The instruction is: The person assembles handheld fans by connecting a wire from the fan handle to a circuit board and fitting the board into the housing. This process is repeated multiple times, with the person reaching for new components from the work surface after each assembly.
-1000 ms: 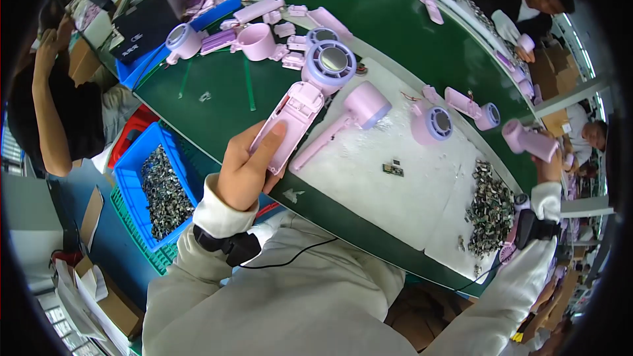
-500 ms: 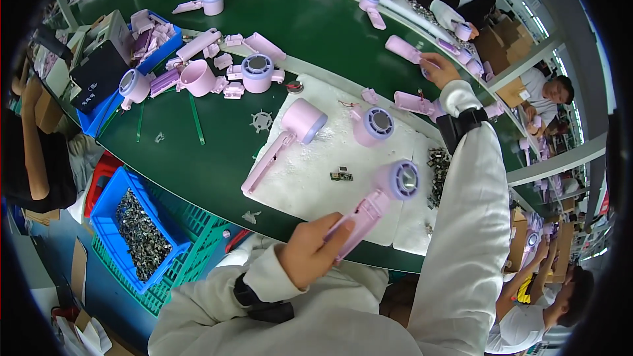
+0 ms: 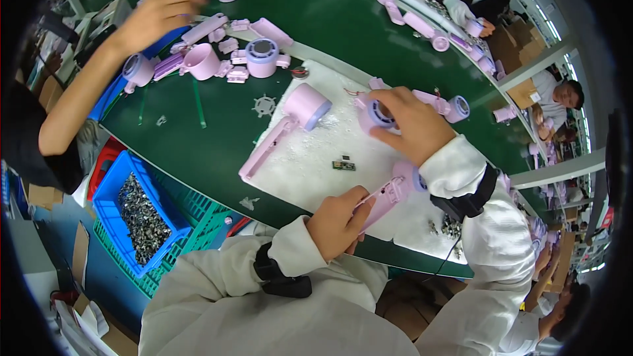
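Note:
My left hand [image 3: 337,224] is closed round the handle of a pink hair-dryer-shaped device [image 3: 384,203], near the front edge of the white foam sheet [image 3: 316,188]. Its round head is partly hidden behind my right sleeve. With curled fingers and thumb, my right hand [image 3: 415,122] grips the head of a second pink hair-dryer-shaped device [image 3: 366,118] on the foam. To the left lies a third such device [image 3: 304,107], its handle pointing toward me. Between them sits a small green circuit board [image 3: 343,165].
A co-worker's arm [image 3: 99,69] reaches across pink housing parts [image 3: 201,60] at the left. Small metal parts [image 3: 448,225] lie at the foam's right edge. Pink devices [image 3: 425,29] sit on the green belt [image 3: 330,13]. A blue bin [image 3: 109,198] of small parts stands lower left.
My right hand has left a pink device at the far belt and come back to the one on the foam. My left hand has moved slightly right with its device. A co-worker's arm has reached in at left.

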Motion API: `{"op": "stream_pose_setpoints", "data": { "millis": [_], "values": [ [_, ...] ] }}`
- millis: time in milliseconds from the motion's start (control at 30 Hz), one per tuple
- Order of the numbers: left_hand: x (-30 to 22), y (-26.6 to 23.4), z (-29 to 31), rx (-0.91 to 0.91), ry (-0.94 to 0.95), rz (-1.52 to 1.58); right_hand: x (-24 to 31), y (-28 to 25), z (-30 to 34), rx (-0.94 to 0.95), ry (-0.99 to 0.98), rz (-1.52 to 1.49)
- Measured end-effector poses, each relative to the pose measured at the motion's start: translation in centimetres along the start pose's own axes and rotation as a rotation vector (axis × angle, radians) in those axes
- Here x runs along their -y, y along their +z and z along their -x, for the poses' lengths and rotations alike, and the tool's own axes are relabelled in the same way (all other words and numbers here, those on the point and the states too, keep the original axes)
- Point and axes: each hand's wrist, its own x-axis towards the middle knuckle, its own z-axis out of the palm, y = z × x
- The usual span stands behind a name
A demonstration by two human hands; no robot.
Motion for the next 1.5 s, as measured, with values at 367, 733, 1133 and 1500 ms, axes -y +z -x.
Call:
{"op": "stream_pose_setpoints", "data": {
  "millis": [367, 733, 1133, 1500],
  "values": [
    [2.4, 0.4, 1.4, -0.303, 0.438, -0.606, 13.1, 1.4, -9.6, -0.009, -0.547, -0.128],
    [5.1, 0.0, 0.7, -0.343, 0.722, -0.716, 22.3, 9.7, -15.1, -0.020, -0.479, -0.140],
    [0.7, 0.8, -0.5, -0.337, 0.176, -1.131, 16.3, -1.2, 6.2, -0.436, -0.417, -0.556],
    [-0.1, -4.1, -0.8, -0.492, 0.652, -1.199, 7.7, 2.0, 14.8, -0.458, 0.166, -0.118]
  ]
}}
